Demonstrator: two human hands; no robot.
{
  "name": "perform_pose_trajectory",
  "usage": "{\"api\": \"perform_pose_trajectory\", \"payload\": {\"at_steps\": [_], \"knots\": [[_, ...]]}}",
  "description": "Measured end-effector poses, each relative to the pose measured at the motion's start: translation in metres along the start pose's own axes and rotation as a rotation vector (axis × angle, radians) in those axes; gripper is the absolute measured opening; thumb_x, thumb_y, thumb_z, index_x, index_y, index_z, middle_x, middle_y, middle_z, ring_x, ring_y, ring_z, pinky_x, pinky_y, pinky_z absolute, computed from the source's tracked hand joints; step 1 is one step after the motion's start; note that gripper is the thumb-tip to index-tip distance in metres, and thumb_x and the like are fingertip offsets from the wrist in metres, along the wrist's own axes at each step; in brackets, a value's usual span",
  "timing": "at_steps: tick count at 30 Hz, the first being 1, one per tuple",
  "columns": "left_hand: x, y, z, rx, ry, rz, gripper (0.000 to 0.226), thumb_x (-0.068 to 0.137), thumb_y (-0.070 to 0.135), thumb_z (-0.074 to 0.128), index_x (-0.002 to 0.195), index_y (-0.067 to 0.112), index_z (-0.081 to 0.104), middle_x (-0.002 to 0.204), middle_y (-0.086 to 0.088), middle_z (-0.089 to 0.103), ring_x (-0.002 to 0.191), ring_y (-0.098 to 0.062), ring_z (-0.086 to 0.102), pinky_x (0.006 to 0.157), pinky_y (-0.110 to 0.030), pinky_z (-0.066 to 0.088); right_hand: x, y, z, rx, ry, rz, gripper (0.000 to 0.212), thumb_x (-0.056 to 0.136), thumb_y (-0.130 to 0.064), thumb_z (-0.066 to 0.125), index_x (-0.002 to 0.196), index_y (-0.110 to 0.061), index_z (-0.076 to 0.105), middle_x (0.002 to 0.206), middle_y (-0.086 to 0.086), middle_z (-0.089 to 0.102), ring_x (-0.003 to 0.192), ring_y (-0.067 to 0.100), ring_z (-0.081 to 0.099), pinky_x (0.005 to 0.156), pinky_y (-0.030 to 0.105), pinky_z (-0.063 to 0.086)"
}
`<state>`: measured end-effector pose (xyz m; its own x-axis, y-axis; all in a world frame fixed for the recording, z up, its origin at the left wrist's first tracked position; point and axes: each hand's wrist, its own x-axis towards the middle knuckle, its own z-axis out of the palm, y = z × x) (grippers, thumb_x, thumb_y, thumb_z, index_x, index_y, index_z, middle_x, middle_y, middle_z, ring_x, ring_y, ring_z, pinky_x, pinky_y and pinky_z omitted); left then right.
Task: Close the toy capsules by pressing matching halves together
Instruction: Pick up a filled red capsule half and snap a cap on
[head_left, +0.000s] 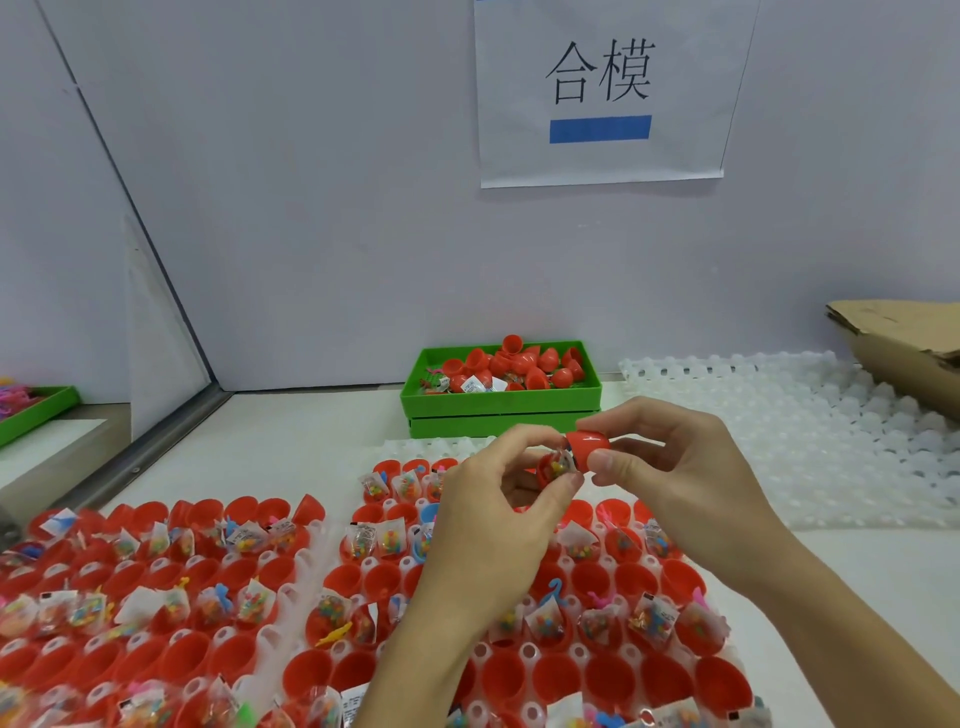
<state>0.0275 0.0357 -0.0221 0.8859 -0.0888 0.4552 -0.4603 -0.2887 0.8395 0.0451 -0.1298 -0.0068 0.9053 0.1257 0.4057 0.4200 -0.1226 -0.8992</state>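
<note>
My left hand (498, 514) pinches a red capsule half (555, 467) that holds a small bag of coloured toys. My right hand (670, 467) grips an empty red capsule half (587, 448), its open end turned toward the filled half. The two halves are close together but still apart, held above a white tray (405, 447) of red capsule halves. Many halves in that tray and in the left tray (306, 551) hold toy bags; others are empty.
A green bin (501, 402) with red capsule pieces stands at the back by the wall. Empty white trays (810, 436) lie at the right, with a cardboard box (904, 343) behind them. Another green bin (36, 410) sits far left beyond a partition.
</note>
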Motion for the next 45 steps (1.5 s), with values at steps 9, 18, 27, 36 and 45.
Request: {"api": "perform_pose_trajectory", "payload": {"at_steps": [9, 18, 27, 36, 45], "knots": [[0.0003, -0.0012, 0.001, 0.04, 0.062, 0.023, 0.017, 0.089, 0.025, 0.071, 0.105, 0.03, 0.073, 0.087, 0.016, 0.073, 0.085, -0.008, 0.07, 0.077, -0.03, 0.059, -0.0001, -0.0026, -0.0002, 0.054, -0.002, -0.005, 0.02, 0.08, 0.002, 0.074, 0.09, -0.015, 0.074, 0.087, -0.002, 0.076, 0.078, 0.016, 0.073, 0.07, 0.019, 0.055], [-0.0006, -0.0005, 0.0035, 0.209, 0.067, 0.152, 0.028, 0.094, 0.018, 0.065, 0.119, 0.029, 0.07, 0.097, 0.027, 0.067, 0.093, 0.005, 0.064, 0.075, -0.009, 0.052, -0.0016, -0.0018, 0.0015, 0.051, 0.031, -0.009, 0.018, 0.078, -0.003, 0.076, 0.088, -0.019, 0.075, 0.09, -0.001, 0.076, 0.083, 0.017, 0.073, 0.076, 0.023, 0.058], [-0.0011, -0.0009, 0.0063, 0.148, 0.173, 0.067, 0.036, 0.09, 0.02, 0.07, 0.125, 0.028, 0.066, 0.095, 0.017, 0.071, 0.086, 0.0, 0.069, 0.078, -0.016, 0.057, -0.0024, -0.003, 0.0032, 0.033, 0.012, -0.009, 0.019, 0.077, -0.003, 0.077, 0.09, -0.018, 0.074, 0.09, -0.001, 0.076, 0.084, 0.018, 0.073, 0.079, 0.028, 0.06], [-0.0004, 0.0029, 0.0009, 0.087, 0.152, 0.107, 0.025, 0.085, 0.017, 0.076, 0.107, 0.028, 0.073, 0.091, 0.016, 0.073, 0.085, -0.002, 0.07, 0.076, -0.017, 0.057, -0.0016, -0.0021, 0.0038, 0.042, 0.055, -0.029, 0.017, 0.074, -0.013, 0.078, 0.087, -0.024, 0.074, 0.087, -0.005, 0.076, 0.082, 0.015, 0.073, 0.073, 0.021, 0.058], [-0.0003, 0.001, 0.0024, 0.255, 0.213, 0.206, 0.029, 0.082, 0.015, 0.079, 0.108, 0.027, 0.072, 0.092, 0.023, 0.068, 0.086, 0.004, 0.067, 0.075, -0.006, 0.051, -0.0021, -0.0037, 0.0072, 0.068, 0.062, -0.044, 0.02, 0.067, -0.027, 0.075, 0.086, -0.024, 0.074, 0.089, -0.006, 0.076, 0.084, 0.013, 0.074, 0.073, 0.019, 0.057]]}}
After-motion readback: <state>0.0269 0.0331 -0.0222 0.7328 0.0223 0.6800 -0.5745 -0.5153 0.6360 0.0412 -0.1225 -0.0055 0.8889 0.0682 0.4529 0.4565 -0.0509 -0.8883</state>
